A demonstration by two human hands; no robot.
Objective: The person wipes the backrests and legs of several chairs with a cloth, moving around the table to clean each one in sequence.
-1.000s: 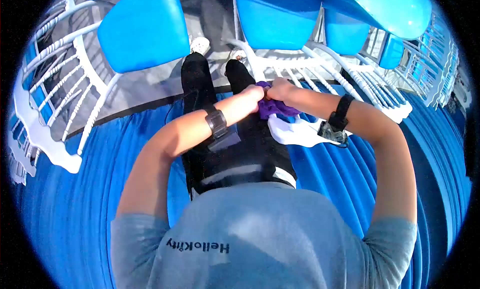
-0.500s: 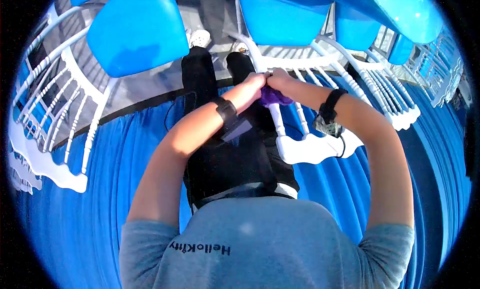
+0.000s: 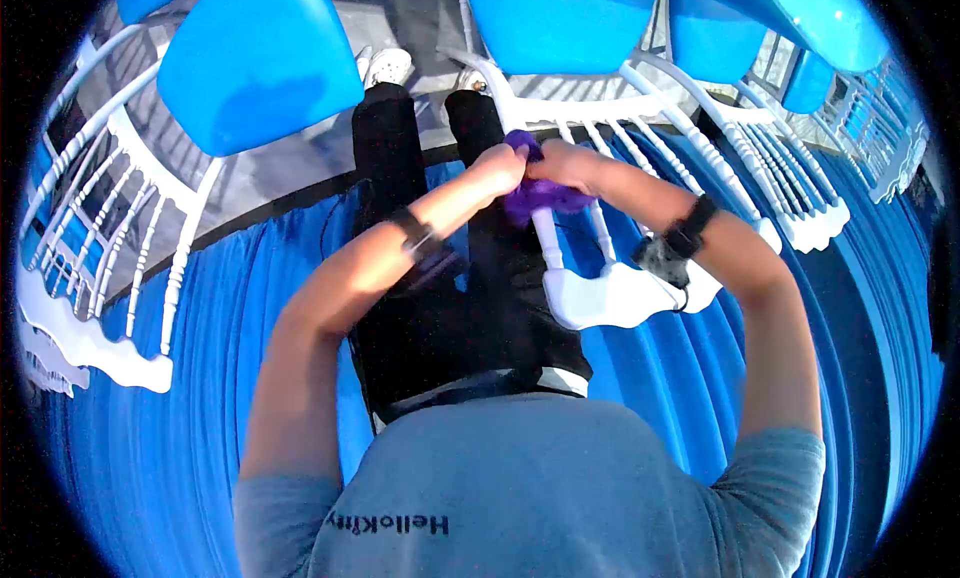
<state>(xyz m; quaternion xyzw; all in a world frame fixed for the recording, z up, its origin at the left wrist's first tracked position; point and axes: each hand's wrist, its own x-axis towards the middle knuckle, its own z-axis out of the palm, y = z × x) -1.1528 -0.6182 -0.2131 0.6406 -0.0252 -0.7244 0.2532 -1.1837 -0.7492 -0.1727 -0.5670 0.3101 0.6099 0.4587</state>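
Observation:
A bunched purple cloth [image 3: 549,200] lies against the side post of the white chair back [image 3: 612,296] in front of me. My left hand [image 3: 503,168] is closed on its edge from the left. From the right, my right hand [image 3: 562,165] is closed on the same cloth, close beside my left. Part of the purple cloth shows above the hands and more of it hangs below them. The fingertips are partly hidden by the cloth and blurred.
Blue chair seats [image 3: 262,68] stand at the upper left and top centre. Another white chair back [image 3: 120,268] is at the left. A shiny blue surface [image 3: 825,28] is at the upper right. Blue pleated fabric [image 3: 240,318] spreads below the chairs.
More purple cloth shows now, above and around the hands. Both hands have shifted slightly, and the forearms sit a little lower. The view has moved slightly.

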